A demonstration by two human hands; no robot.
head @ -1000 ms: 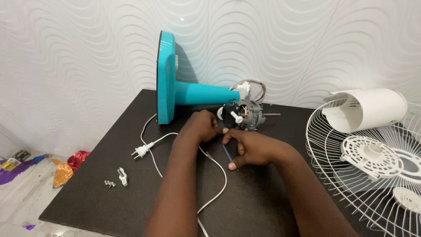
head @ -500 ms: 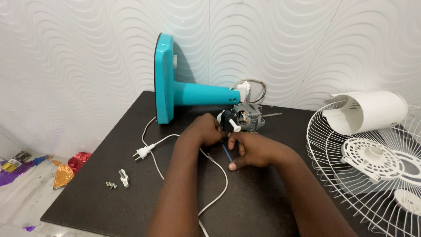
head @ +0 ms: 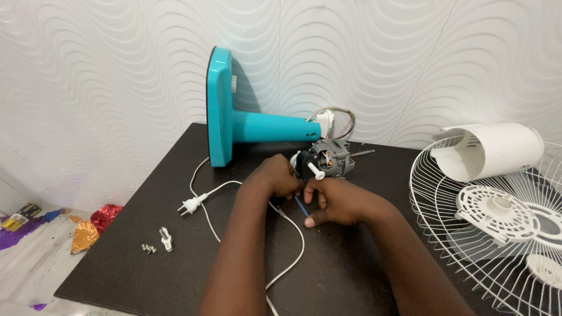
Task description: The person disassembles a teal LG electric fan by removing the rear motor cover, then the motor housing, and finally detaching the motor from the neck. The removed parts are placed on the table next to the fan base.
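Observation:
A bare fan motor [head: 329, 160] with a white knob on a black end lies on the dark table [head: 175, 257], wired to a teal fan stand [head: 234, 117] lying on its side. My left hand [head: 274, 175] is closed against the motor's front end. My right hand [head: 333, 202] is curled just below the motor, gripping a thin blue tool [head: 302, 206] that points down toward the table. What the fingertips of either hand pinch at the motor is hidden.
A white power cord [head: 211, 193] with its plug [head: 187, 204] runs across the table under my arms. A white clip and small screws [head: 157, 243] lie front left. A white fan grille [head: 456, 234], white motor cover [head: 497, 149] and hub plate [head: 497, 210] sit at the right.
Both hands have crept slightly up toward the motor and closer together. The motor has shifted a little.

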